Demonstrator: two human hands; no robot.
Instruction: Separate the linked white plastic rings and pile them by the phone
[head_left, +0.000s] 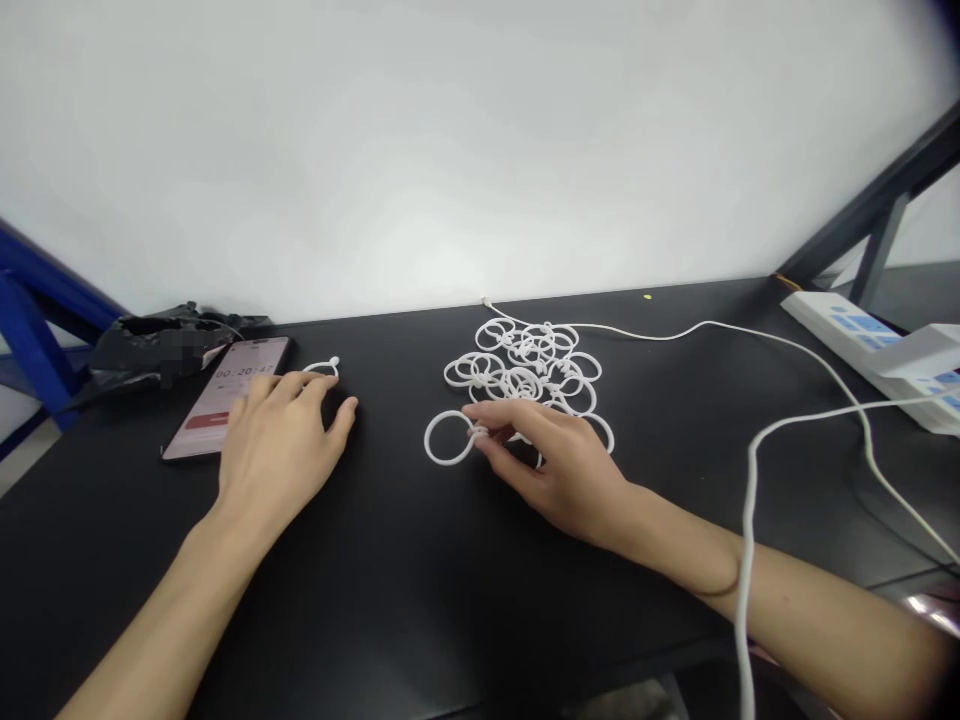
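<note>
My right hand (555, 460) pinches a white plastic ring (427, 438) at its small end loop, between thumb and fingertips. The ring's round hoop points left, just above or on the black table. Behind and partly under this hand lies a loose pile of similar white rings (517, 375). My left hand (277, 425) rests palm down with fingers outstretched and thumb apart. Its fingertips lie over another white ring (334, 364), most of which they hide. A phone (199, 400) showing a running timer lies beside the left hand, partly covered by it.
Crumpled black plastic (150, 350) lies behind the phone. A white cable (667, 335) runs across the black table (390, 560), and a thicker one (750, 520) passes over my right forearm. At right stands a power strip (855, 335). A white wall (450, 150) closes the back.
</note>
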